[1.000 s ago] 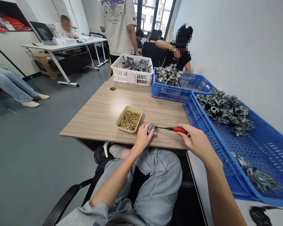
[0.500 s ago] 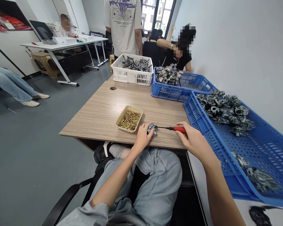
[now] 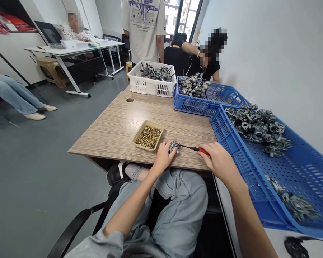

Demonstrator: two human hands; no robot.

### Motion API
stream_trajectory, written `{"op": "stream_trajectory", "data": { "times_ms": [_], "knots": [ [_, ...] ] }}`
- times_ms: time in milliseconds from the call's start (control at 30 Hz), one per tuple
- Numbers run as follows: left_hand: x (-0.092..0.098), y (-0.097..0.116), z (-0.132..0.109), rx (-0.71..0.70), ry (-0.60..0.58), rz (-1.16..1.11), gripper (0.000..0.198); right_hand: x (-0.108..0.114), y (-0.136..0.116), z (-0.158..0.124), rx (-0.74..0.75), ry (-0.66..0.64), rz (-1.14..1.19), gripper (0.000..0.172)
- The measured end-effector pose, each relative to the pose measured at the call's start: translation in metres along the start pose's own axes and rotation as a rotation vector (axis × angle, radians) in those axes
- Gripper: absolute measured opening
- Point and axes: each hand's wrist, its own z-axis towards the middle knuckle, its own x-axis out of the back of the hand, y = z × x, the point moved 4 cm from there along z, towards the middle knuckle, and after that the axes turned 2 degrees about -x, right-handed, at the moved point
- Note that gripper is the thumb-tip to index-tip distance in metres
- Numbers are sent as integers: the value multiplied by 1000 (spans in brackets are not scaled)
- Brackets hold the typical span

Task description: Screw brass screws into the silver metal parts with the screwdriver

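Note:
My left hand is closed around a small grey metal carburetor, holding it against the table near the front edge. In my right hand is a screwdriver with a red handle and a dark shaft. The shaft points left, and its tip meets the carburetor's right side; the exact contact point is too small to make out. Just beyond my left hand stands a beige tray filled with small brass-coloured jets.
To the right, a large blue crate holds many carburetors. Behind it are another blue crate and a white crate with more metal parts. A co-worker sits beyond, and a person stands near the window.
My right hand has shifted its grip, covering more of the red handle, and the screwdriver's handle end sits slightly lower. My left hand and the carburetor keep their place on the table.

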Motion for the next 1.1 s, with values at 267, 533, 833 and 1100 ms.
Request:
{"op": "stream_trajectory", "data": {
  "times_ms": [267, 533, 833, 1100],
  "knots": [
    [-2, -1, -1, 14, 17, 8, 33, -2, 15, 1, -373, 37, 310, 28],
    [-1, 1, -1, 16, 17, 15, 32, -3, 14, 3, -345, 17, 320, 24],
    [0, 1, 0, 20, 8, 8, 32, 6, -6, 4, -45, 41, 217, 18],
    [0, 1, 0, 16, 15, 15, 33, 0, 10, 1, -359, -10, 255, 26]
  ]
}}
